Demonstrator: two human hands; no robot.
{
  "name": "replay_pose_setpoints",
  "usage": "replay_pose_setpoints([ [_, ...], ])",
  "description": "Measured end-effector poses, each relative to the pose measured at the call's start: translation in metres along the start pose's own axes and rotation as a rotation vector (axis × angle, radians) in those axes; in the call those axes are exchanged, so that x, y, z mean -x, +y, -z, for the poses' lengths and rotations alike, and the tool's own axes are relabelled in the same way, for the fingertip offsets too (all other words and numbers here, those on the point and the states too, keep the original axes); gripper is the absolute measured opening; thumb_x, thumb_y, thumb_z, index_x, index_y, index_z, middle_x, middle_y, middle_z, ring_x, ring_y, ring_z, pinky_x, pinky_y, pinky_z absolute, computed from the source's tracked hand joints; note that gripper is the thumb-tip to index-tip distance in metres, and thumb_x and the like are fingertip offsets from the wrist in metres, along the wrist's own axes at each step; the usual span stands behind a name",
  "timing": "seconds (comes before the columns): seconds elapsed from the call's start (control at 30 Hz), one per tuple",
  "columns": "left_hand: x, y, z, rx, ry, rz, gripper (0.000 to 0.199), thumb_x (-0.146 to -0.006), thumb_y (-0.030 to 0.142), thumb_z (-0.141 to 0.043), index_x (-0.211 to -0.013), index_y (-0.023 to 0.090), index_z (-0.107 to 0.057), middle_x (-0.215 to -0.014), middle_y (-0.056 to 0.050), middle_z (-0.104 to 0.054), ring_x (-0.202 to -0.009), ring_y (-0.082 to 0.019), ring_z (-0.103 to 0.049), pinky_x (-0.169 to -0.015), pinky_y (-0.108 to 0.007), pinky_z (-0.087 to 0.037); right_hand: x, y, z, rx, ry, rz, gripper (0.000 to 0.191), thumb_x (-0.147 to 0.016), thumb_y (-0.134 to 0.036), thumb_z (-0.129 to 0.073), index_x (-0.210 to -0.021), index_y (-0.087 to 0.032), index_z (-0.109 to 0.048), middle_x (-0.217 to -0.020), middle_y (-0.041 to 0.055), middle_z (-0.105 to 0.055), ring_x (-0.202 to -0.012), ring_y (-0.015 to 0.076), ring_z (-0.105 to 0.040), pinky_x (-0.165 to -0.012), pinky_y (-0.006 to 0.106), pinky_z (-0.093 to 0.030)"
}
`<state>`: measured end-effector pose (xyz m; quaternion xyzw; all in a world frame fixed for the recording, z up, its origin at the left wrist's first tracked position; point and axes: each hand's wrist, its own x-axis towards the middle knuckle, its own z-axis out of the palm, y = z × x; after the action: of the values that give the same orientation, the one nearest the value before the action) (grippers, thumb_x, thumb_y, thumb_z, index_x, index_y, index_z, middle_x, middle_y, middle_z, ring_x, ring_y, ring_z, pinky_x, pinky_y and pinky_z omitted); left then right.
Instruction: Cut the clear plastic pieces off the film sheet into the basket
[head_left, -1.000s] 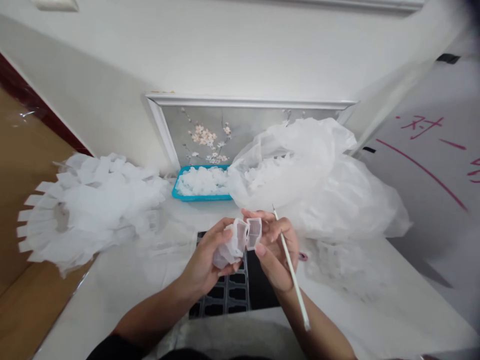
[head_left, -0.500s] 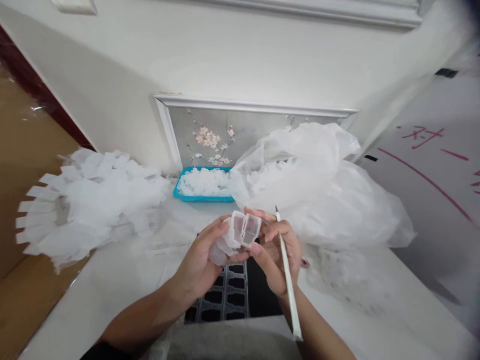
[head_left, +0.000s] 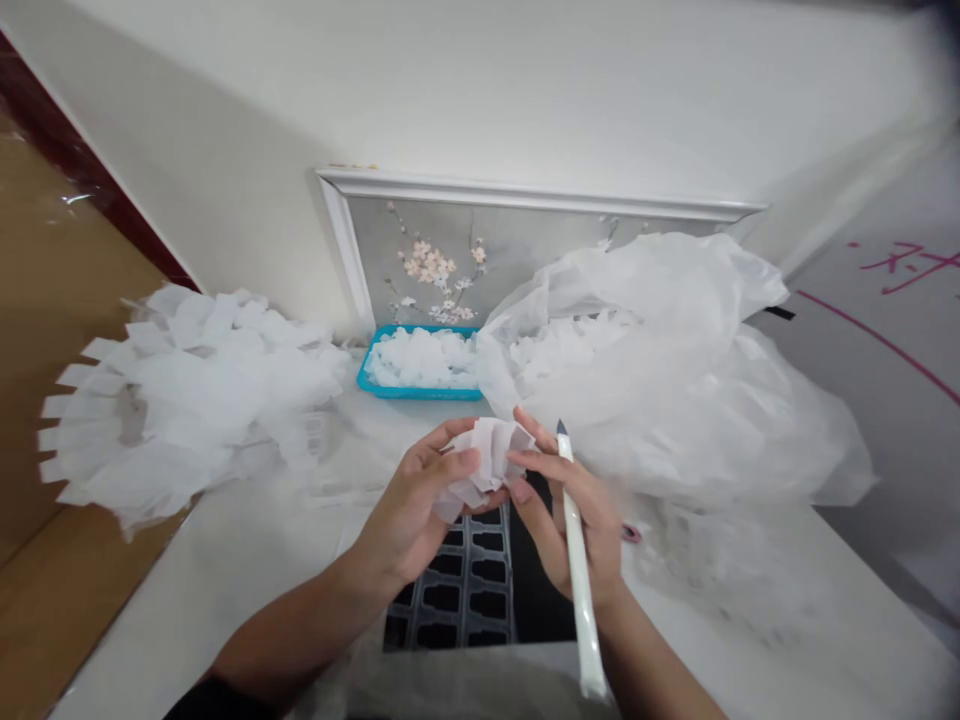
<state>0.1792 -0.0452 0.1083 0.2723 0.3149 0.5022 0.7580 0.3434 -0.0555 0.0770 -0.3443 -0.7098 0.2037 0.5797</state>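
Observation:
In the middle of the head view, my left hand [head_left: 409, 500] is closed around a bunch of small translucent plastic boxes [head_left: 491, 455], whose pale flat pieces fan out toward my right hand. My right hand [head_left: 577, 515] touches the near right side of the bunch with thumb and fingers. Between its fingers is a white pen-like tool [head_left: 579, 570] with a dark pointed tip, tip up and handle slanting down toward me. Below both hands lies a black sheet [head_left: 536, 600] beside a grid of dark cut-out frames [head_left: 465, 585].
A blue tray [head_left: 416, 393] heaped with small translucent pieces stands against the wall. Right of it lies a large clear plastic bag [head_left: 697, 400] holding similar pieces. A pile of white strips [head_left: 202, 390] is on the left. A small pink item [head_left: 631, 534] lies right of my hand.
An opened hinged box with two hollow halves faced me earlier; now the bunch is turned and shows pale flat pieces. The view has shifted slightly. The pen-like tool stays in my right hand.

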Motion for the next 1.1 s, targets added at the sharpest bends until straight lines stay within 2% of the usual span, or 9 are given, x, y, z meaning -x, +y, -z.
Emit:
replay_pose_setpoints([
  [0.17, -0.005, -0.002, 0.004, -0.026, 0.008, -0.005, 0.038, -0.071, 0.027, -0.080, -0.104, 0.017, -0.064, -0.087, -0.004, -0.069, -0.068, -0.014, -0.065, -0.060, -0.022, -0.052, -0.005, -0.003, 0.002, 0.168, -0.060, 0.062, 0.034, -0.083, -0.010, -0.068, -0.114, -0.024, -0.067, -0.146, 0.0123, -0.050, -0.125, 0.0289, -0.058, -0.103, 0.047, -0.051],
  [0.3, -0.008, -0.004, 0.004, -0.020, 0.009, 0.008, 0.036, -0.072, 0.024, -0.079, -0.104, 0.017, -0.064, -0.089, -0.005, -0.070, -0.069, -0.014, -0.065, -0.065, -0.025, -0.054, -0.006, 0.000, 0.002, 0.167, -0.076, 0.027, 0.025, -0.087, -0.008, -0.063, -0.107, -0.023, -0.069, -0.144, 0.0114, -0.053, -0.124, 0.0272, -0.059, -0.101, 0.043, -0.053],
  [0.47, -0.008, -0.003, 0.004, 0.034, -0.010, 0.030, 0.035, -0.067, 0.017, -0.072, -0.102, 0.017, -0.068, -0.086, -0.005, -0.070, -0.069, -0.015, -0.064, -0.062, -0.024, -0.053, -0.007, 0.001, 0.002, 0.195, -0.107, 0.021, 0.015, -0.087, -0.011, -0.065, -0.095, -0.022, -0.068, -0.145, 0.0116, -0.051, -0.127, 0.0292, -0.057, -0.099, 0.044, -0.053],
  [0.7, -0.005, 0.000, 0.002, -0.042, -0.051, 0.014, 0.037, -0.066, 0.013, -0.071, -0.102, 0.021, -0.076, -0.092, -0.003, -0.075, -0.077, -0.014, -0.066, -0.068, -0.021, -0.053, -0.008, 0.001, 0.007, 0.158, -0.163, -0.013, 0.018, -0.089, -0.015, -0.063, -0.104, -0.025, -0.067, -0.145, 0.0101, -0.053, -0.132, 0.0297, -0.051, -0.101, 0.044, -0.052],
  [0.8, -0.003, -0.004, 0.001, -0.168, -0.051, -0.006, 0.044, -0.063, 0.008, -0.073, -0.104, 0.024, -0.077, -0.100, -0.002, -0.076, -0.089, -0.014, -0.066, -0.080, -0.020, -0.052, -0.010, 0.000, 0.008, 0.138, -0.138, -0.031, 0.018, -0.088, -0.018, -0.065, -0.105, -0.024, -0.066, -0.141, 0.0111, -0.056, -0.132, 0.0302, -0.051, -0.102, 0.044, -0.051],
  [0.93, -0.004, -0.010, 0.000, -0.245, -0.041, -0.042, 0.046, -0.065, 0.008, -0.072, -0.108, 0.026, -0.076, -0.109, -0.001, -0.074, -0.099, -0.016, -0.066, -0.091, -0.025, -0.051, -0.013, -0.002, 0.008, 0.156, -0.100, -0.068, 0.007, -0.088, -0.016, -0.065, -0.092, -0.022, -0.067, -0.136, 0.0111, -0.061, -0.122, 0.0285, -0.061, -0.100, 0.041, -0.052],
  [1.1, -0.005, -0.009, 0.001, -0.063, -0.071, -0.046, 0.042, -0.066, 0.009, -0.069, -0.104, 0.024, -0.076, -0.108, -0.004, -0.074, -0.101, -0.022, -0.066, -0.089, -0.036, -0.056, -0.010, -0.001, 0.007, 0.069, 0.030, -0.057, 0.014, -0.088, -0.010, -0.063, -0.090, -0.024, -0.066, -0.125, 0.0057, -0.068, -0.111, 0.0229, -0.068, -0.095, 0.038, -0.055],
])
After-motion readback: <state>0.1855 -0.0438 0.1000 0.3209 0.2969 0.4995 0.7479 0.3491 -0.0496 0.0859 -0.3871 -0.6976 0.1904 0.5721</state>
